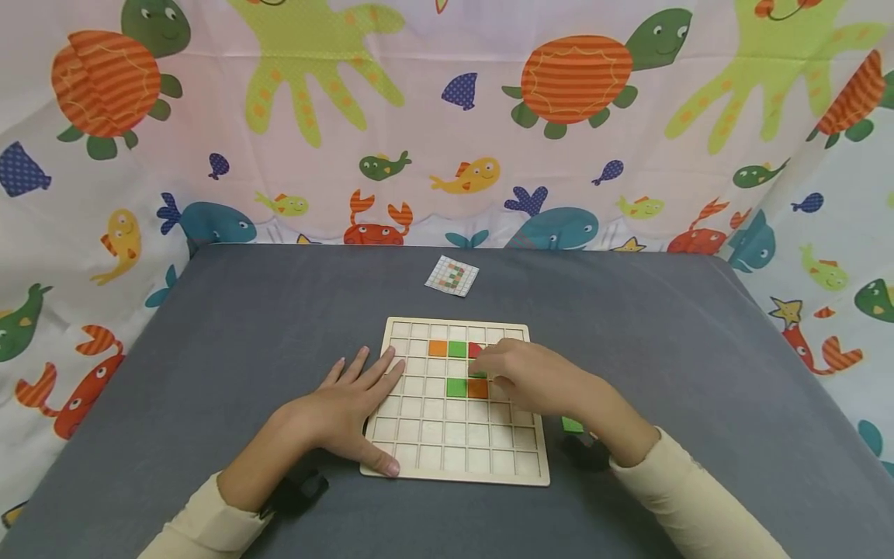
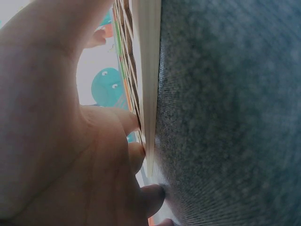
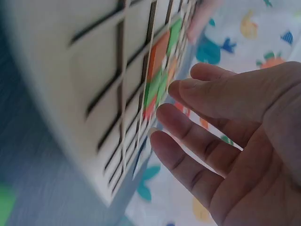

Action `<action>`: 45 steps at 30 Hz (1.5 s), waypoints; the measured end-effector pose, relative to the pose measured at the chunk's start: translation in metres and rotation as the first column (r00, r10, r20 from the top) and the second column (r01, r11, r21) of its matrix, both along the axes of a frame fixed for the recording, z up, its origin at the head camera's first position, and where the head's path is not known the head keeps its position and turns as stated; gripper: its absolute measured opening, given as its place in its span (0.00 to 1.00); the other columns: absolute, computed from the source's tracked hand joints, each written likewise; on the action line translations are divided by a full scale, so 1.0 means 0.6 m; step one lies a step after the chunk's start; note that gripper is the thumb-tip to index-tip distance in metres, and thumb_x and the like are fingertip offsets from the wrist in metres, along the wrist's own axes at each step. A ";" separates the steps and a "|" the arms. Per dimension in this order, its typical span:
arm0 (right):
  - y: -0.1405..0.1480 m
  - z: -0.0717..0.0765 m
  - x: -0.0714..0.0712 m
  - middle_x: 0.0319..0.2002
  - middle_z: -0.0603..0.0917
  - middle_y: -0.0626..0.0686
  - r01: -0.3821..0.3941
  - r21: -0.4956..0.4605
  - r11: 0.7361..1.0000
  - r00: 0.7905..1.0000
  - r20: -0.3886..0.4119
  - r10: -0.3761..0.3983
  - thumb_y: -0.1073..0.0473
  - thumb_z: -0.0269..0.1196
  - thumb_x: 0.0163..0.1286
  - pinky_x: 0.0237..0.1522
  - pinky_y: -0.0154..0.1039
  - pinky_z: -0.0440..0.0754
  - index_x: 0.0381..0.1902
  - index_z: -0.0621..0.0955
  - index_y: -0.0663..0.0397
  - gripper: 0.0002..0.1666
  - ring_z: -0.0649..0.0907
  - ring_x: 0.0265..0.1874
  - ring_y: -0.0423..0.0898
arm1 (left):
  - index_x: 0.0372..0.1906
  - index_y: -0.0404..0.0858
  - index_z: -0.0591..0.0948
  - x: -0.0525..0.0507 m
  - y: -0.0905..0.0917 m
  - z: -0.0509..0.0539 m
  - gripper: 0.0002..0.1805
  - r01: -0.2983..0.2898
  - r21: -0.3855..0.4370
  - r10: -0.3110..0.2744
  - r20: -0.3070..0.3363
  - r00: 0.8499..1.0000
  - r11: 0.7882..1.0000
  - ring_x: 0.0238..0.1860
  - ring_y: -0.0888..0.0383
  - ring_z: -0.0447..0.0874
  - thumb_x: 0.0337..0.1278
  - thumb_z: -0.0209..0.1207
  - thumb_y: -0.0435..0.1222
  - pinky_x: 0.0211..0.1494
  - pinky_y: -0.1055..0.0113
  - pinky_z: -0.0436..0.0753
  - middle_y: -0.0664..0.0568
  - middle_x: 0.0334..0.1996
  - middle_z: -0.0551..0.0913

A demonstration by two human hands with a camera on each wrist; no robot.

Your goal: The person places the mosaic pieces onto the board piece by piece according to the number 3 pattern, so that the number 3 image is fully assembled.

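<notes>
Head view — squarish board (image 1: pixel 455 458), aligned nearly straight ahead, long axis indistinct — left grip (image 1: pixel 342 415) spread, right grip (image 1: pixel 531 376) of unclear closure.

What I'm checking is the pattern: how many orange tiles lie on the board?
2: one orange tile at the left end of the upper coloured row, another just right of the board's lowest green tile. The right hand may hide more.

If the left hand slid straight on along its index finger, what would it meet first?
Probably the orange tile at the upper row's left end, across bare squares of the board. The left hand points slightly high, so it may only clip it.
</notes>
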State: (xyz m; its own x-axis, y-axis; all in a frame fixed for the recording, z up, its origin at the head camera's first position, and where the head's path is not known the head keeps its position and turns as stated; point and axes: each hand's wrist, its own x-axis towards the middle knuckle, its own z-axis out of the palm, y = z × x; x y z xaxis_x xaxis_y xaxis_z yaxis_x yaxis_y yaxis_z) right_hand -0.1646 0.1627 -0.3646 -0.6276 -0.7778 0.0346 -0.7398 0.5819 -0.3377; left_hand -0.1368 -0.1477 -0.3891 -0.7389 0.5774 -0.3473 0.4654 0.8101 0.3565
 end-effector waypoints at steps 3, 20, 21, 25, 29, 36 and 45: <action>0.038 0.002 0.007 0.47 0.86 0.49 0.036 -0.007 0.999 0.999 -0.015 -0.036 0.78 0.61 0.64 0.47 0.44 0.82 0.48 0.87 0.55 0.20 0.83 0.48 0.47 | 0.82 0.45 0.43 0.001 0.001 0.001 0.76 0.001 0.012 -0.001 -0.003 1.000 1.000 0.78 0.38 0.27 0.30 0.67 0.76 0.73 0.35 0.36 0.48 0.81 0.36; 0.147 -0.006 0.068 0.36 0.78 0.40 0.162 0.098 0.982 0.980 0.096 -0.172 0.66 0.76 0.52 0.35 0.40 0.78 0.41 0.84 0.47 0.18 0.76 0.33 0.38 | 0.82 0.45 0.44 0.003 -0.003 0.001 0.76 0.002 0.000 -0.002 -0.011 1.000 1.000 0.78 0.38 0.28 0.30 0.65 0.77 0.72 0.34 0.37 0.48 0.81 0.37; 0.145 -0.008 0.068 0.36 0.78 0.40 0.161 0.095 0.982 0.982 0.089 -0.169 0.67 0.75 0.52 0.35 0.40 0.79 0.40 0.84 0.48 0.18 0.76 0.33 0.38 | 0.82 0.45 0.43 0.003 -0.003 0.001 0.76 0.003 0.000 -0.003 -0.010 1.000 1.000 0.78 0.38 0.28 0.30 0.65 0.77 0.73 0.34 0.37 0.48 0.81 0.36; 0.143 -0.012 0.069 0.37 0.79 0.41 0.172 0.104 0.980 0.981 0.076 -0.180 0.68 0.76 0.52 0.37 0.42 0.81 0.41 0.84 0.49 0.19 0.78 0.35 0.39 | 0.82 0.44 0.44 0.003 -0.002 0.001 0.76 0.007 0.012 -0.007 -0.008 1.000 1.000 0.78 0.37 0.28 0.30 0.65 0.77 0.72 0.34 0.37 0.48 0.81 0.37; 0.143 -0.012 0.067 0.38 0.80 0.42 0.172 0.103 0.980 0.981 0.067 -0.180 0.68 0.75 0.52 0.38 0.43 0.82 0.42 0.85 0.51 0.19 0.80 0.36 0.40 | 0.82 0.44 0.44 0.002 -0.001 0.000 0.76 0.005 0.017 -0.005 -0.012 1.000 1.000 0.78 0.37 0.28 0.30 0.65 0.77 0.72 0.34 0.37 0.47 0.81 0.37; 0.138 -0.010 0.062 0.38 0.80 0.42 0.150 0.083 0.985 0.988 0.032 -0.153 0.67 0.75 0.54 0.39 0.43 0.82 0.41 0.86 0.51 0.16 0.80 0.36 0.40 | 0.82 0.44 0.44 0.002 0.000 -0.002 0.76 0.000 0.023 0.000 -0.007 1.000 1.000 0.78 0.37 0.29 0.30 0.66 0.77 0.72 0.34 0.37 0.47 0.81 0.37; 0.110 0.000 0.058 0.35 0.79 0.41 0.122 0.056 0.991 0.992 -0.018 -0.121 0.67 0.76 0.54 0.36 0.38 0.81 0.41 0.86 0.51 0.16 0.78 0.32 0.38 | 0.82 0.44 0.44 0.003 0.001 0.001 0.76 -0.008 0.027 0.009 -0.009 1.000 1.000 0.78 0.37 0.29 0.30 0.67 0.76 0.72 0.34 0.37 0.47 0.81 0.37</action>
